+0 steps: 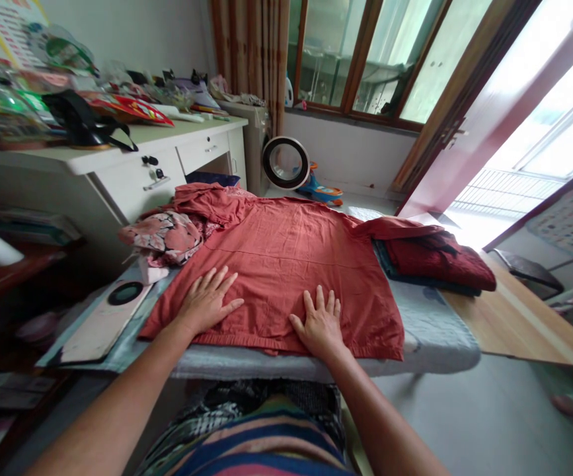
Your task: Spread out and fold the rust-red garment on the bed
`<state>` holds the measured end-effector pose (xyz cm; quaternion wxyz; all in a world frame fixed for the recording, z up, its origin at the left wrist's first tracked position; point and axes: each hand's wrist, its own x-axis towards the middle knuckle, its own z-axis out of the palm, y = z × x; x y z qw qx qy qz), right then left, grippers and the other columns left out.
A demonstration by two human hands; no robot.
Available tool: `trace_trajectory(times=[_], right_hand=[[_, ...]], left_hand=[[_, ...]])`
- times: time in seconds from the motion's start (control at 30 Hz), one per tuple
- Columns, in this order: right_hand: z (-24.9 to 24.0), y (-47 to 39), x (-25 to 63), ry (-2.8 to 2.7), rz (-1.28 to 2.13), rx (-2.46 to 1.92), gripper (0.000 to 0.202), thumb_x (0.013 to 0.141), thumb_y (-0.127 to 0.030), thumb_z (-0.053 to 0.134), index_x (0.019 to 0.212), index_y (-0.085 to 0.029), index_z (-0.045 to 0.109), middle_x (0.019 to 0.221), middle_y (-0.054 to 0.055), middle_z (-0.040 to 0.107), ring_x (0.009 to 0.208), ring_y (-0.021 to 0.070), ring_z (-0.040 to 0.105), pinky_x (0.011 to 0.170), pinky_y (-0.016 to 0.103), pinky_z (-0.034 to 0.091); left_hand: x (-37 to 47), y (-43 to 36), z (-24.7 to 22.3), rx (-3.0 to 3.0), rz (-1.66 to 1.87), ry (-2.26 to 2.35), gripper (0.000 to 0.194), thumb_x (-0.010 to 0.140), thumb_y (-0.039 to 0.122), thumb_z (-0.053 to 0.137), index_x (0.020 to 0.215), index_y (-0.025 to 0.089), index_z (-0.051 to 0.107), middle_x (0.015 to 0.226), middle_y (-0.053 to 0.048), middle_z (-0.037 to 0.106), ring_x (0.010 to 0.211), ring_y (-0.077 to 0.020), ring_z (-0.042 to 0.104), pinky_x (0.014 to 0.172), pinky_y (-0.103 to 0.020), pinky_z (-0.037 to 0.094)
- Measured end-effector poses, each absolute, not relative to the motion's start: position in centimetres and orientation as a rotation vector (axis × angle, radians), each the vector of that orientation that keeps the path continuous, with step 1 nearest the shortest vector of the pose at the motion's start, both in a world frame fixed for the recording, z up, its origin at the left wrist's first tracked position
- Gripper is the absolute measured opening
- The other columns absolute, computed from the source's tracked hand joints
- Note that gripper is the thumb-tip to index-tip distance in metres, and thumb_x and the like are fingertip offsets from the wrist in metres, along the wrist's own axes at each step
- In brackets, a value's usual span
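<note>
A rust-red long-sleeved shirt [276, 258] lies spread on a padded board with a pale blue cover [429, 330], its elastic hem toward me. My left hand [207, 301] rests flat on the lower left of the fabric, fingers spread. On the lower right part, my right hand [320, 322] is also laid flat with its fingers apart. Neither hand grips anything. One sleeve reaches over a folded stack of dark red and dark blue clothes [439, 264] at right. Bunched floral cloth [167, 235] sits beside the shirt at left.
A flat pale panel with a dark ring [102, 317] lies on the board's left end. Behind stands a white desk [137, 178] covered with clutter. A washing machine's round door [286, 163] hangs open at the back. A wooden tabletop [524, 317] extends at right, near an open door [484, 112].
</note>
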<state>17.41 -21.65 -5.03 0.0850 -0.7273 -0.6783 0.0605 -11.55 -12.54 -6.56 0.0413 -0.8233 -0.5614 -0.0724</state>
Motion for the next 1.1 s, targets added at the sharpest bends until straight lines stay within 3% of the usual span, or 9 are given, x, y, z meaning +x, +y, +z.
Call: trace_trajectory(times=[0.17,0.3,0.4,0.53,0.6,0.7,0.83,0.93,1.1], right_hand=[[-5.0,-21.6,17.5,-2.021,0.190,-2.179,0.076,0.088,-0.066,0.048,0.149,-0.021,0.041,0.161,0.018,0.023,0.147,0.0454,0.013,0.113,0.063,0.013],[-5.3,-21.7,17.6,-2.019,0.164,-2.159,0.075,0.088,-0.065,0.049,0.149,-0.022,0.042,0.161,0.017,0.025,0.147,0.0443,0.015,0.113,0.063,0.015],[-5.4,-21.7,17.4,-2.013,0.151,-2.160,0.074,0.087,-0.064,0.051,0.148,-0.023,0.043,0.160,0.015,0.027,0.147,0.0444,0.016,0.114,0.062,0.016],[-4.5,-21.6,17.9,-2.022,0.165,-2.145,0.072,0.086,-0.062,0.055,0.145,-0.022,0.048,0.158,0.016,0.032,0.144,0.0458,0.022,0.113,0.062,0.021],[-3.8,-21.2,18.8,-2.042,0.210,-2.057,0.062,0.089,-0.056,0.054,0.139,-0.021,0.054,0.151,0.015,0.043,0.140,0.0408,0.035,0.112,0.057,0.029],[-3.7,-20.5,20.8,-1.952,0.257,-1.867,0.044,0.097,-0.038,0.042,0.134,-0.019,0.056,0.135,0.013,0.059,0.126,0.0254,0.053,0.107,0.042,0.041],[-5.0,-20.6,22.6,-1.807,0.092,-1.914,0.048,0.095,-0.027,0.040,0.139,-0.011,0.049,0.143,0.019,0.051,0.135,0.0253,0.045,0.111,0.046,0.037],[-5.7,-21.0,22.8,-1.846,0.094,-2.052,0.050,0.094,-0.028,0.044,0.141,-0.012,0.047,0.150,0.017,0.045,0.140,0.0266,0.039,0.115,0.050,0.031],[-4.9,-21.3,23.7,-1.867,0.104,-2.220,0.055,0.094,-0.037,0.049,0.142,-0.010,0.049,0.154,0.018,0.039,0.143,0.0287,0.035,0.114,0.044,0.032]], left_hand=[[-13.3,-14.1,-6.1,-2.421,-0.100,-1.860,0.073,0.091,0.061,0.042,0.149,0.017,0.042,0.157,-0.014,0.035,0.143,-0.0369,0.032,0.113,-0.051,0.028],[-12.0,-14.6,-4.3,-2.303,-0.173,-1.921,0.058,0.091,0.051,0.046,0.138,0.018,0.055,0.149,-0.016,0.047,0.139,-0.0406,0.037,0.111,-0.062,0.026],[-8.3,-14.2,-2.7,-2.422,-0.406,-1.683,0.046,0.094,0.038,0.044,0.133,0.018,0.058,0.151,-0.015,0.044,0.142,-0.0350,0.034,0.114,-0.057,0.025],[-2.5,-13.3,-2.1,-2.799,-0.470,-1.291,0.044,0.098,0.038,0.041,0.136,0.021,0.055,0.155,-0.009,0.040,0.144,-0.0270,0.033,0.117,-0.049,0.027],[-0.5,-13.1,-2.8,-2.911,-0.436,-1.184,0.047,0.097,0.043,0.044,0.139,0.022,0.053,0.157,-0.008,0.037,0.146,-0.0262,0.030,0.118,-0.048,0.026],[0.8,-13.2,-4.5,-3.023,-0.326,-1.102,0.055,0.095,0.053,0.046,0.143,0.027,0.048,0.158,-0.007,0.035,0.147,-0.0280,0.026,0.118,-0.051,0.023],[0.5,-13.5,-6.3,-3.037,-0.254,-1.112,0.064,0.092,0.057,0.049,0.149,0.029,0.039,0.161,-0.006,0.029,0.148,-0.0328,0.021,0.116,-0.060,0.020],[0.3,-13.6,-6.6,-3.031,-0.258,-1.112,0.065,0.091,0.057,0.050,0.149,0.029,0.039,0.161,-0.007,0.028,0.148,-0.0335,0.021,0.116,-0.061,0.019],[0.4,-13.6,-6.5,-3.023,-0.295,-1.110,0.063,0.092,0.057,0.049,0.148,0.030,0.041,0.160,-0.007,0.031,0.148,-0.0332,0.022,0.117,-0.060,0.019]])
